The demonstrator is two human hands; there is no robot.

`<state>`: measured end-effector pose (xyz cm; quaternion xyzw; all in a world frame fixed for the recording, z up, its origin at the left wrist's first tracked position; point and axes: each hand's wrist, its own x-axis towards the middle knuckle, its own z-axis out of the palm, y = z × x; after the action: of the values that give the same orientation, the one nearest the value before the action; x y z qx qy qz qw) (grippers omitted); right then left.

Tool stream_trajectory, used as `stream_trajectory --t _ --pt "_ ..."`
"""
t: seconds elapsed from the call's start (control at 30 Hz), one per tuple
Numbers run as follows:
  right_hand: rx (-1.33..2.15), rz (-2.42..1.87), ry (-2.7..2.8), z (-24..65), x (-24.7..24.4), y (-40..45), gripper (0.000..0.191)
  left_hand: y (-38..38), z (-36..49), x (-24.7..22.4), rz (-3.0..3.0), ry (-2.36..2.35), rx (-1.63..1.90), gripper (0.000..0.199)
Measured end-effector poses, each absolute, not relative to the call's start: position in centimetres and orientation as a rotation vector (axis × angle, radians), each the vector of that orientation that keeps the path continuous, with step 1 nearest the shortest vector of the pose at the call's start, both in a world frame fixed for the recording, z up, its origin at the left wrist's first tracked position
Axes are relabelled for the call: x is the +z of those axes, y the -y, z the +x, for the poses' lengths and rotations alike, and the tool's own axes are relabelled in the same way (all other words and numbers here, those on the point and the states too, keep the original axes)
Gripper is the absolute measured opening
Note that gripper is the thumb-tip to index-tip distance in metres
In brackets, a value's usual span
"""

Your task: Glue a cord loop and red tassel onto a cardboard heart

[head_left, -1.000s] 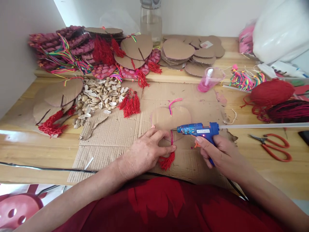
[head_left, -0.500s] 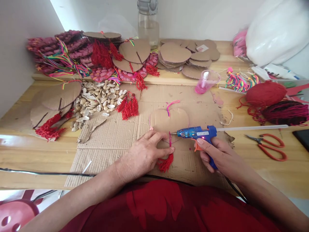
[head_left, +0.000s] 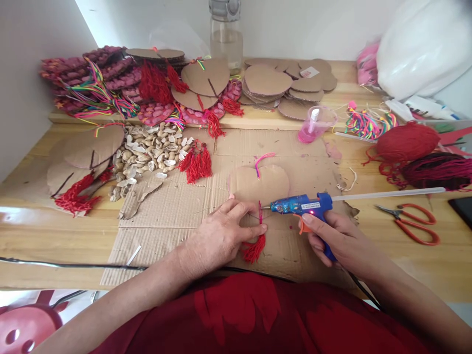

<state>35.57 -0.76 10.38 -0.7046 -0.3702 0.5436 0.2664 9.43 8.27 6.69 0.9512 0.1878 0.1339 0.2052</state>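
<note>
My right hand is wrapped round the handle of a blue glue gun, a long clear glue stick jutting from its back. Its nozzle points left, at the pink cord of a red tassel. My left hand presses the cord and tassel top down on the lower part of a heart-shaped cardboard piece, with thumb and forefinger spread around the cord. A pink and purple loop rises from the cardboard's top notch. My left palm hides the piece's lower left.
Peanut shells and red tassels lie at the back left, near finished pieces. Cardboard shapes, a pink cup and a bottle stand behind. Orange-handled scissors and yarn lie right. A black cable crosses the front.
My right hand and the glue gun have shifted very slightly right and down. My left hand stays on the cord.
</note>
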Motion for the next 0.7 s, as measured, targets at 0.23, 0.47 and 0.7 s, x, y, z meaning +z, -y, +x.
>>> stream_trajectory --t 0.23,0.47,0.7 --pt "1.467 -1.881 0.925 34.8 10.4 -0.2 0.048 -8.3 9.4 6.5 2.670 -0.512 0.386 0.052" --pt "1.495 -1.862 0.856 35.5 10.6 0.2 0.049 -8.4 9.5 7.0 2.655 -0.522 0.365 0.052" --pt "1.502 -1.879 0.938 35.7 10.2 0.3 0.050 -8.3 9.4 6.9 2.674 -0.511 0.362 0.053"
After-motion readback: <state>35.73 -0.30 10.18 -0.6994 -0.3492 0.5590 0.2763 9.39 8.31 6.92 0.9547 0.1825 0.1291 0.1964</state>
